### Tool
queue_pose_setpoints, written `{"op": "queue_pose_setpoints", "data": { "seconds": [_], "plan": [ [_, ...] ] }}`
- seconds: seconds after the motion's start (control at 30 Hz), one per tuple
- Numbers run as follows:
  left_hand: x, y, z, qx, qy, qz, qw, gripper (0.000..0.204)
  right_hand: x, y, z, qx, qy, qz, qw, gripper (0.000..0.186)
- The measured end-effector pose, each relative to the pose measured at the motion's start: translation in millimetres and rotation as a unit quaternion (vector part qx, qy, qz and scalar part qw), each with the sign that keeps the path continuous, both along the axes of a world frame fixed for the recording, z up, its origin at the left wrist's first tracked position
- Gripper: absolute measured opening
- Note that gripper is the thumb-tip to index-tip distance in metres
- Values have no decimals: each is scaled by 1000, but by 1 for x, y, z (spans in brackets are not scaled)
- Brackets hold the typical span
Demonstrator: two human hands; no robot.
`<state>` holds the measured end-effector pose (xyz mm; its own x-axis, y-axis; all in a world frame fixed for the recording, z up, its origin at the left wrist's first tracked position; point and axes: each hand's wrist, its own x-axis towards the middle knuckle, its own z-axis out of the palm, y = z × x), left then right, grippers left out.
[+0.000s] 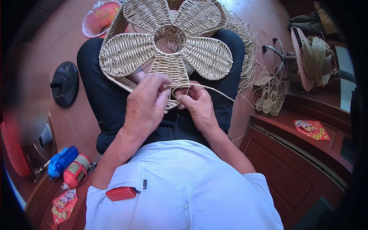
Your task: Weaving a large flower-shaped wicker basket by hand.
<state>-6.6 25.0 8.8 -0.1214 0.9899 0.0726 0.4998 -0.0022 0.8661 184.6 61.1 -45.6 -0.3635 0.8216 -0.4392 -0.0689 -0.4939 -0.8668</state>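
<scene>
Fingers (pixel 186 102) of the right hand (pixel 202 111) clamp one cord (pixel 214 90) at the lowest of five petals (pixel 169 69); one woven flower (pixel 132 55) lies over two thighs (pixel 97 92). Left hand (pixel 143 105): fingers bent, grip cannot be determined.

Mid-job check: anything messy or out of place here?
Yes: the loose strands lie in a tangled heap on the floor beside the right leg, which looks untidy compared with the evenly woven flower-shaped piece.
</scene>
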Motion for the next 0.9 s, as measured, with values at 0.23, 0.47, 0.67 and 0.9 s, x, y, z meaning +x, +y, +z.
{"op": "queue_pose_setpoints", "data": {
  "seconds": [0.23, 0.47, 0.67, 0.9],
  "plan": [
    [-16, -16, 4, -10, 14, 25, 1000, 15, -1, 4, 6, -31, -7, 32, 999, 28],
    [-10, -16, -2, 24, 115, -4, 993, 11, 3, 4, -1, -100, 32, 71, 992, 34],
    [-1, -13, 2, 54, 198, -22, 979, 14, 3, 4, -2, -144, 114, 50, 982, 37],
    [-2, -10, 2, 12, 177, 3, 984, 18, 1, 6, -5, -203, 195, 26, 959, 33]
  ]
}}
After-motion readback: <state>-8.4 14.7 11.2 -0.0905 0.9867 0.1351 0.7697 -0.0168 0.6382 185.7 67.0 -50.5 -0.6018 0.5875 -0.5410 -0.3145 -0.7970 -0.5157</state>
